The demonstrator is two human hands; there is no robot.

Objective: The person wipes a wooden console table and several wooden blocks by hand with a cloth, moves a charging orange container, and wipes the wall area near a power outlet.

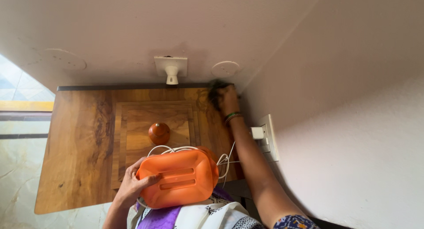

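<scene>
Orange container [179,179] gripped by left hand [132,185]; right hand [227,98] presses dark cloth [216,88] beside brown pot [159,132].

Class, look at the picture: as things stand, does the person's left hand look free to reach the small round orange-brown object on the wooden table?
Probably not right away. The left hand is gripping the orange plastic container, so it is occupied. The round object stands close beyond, with only a white cable lying between.
</scene>
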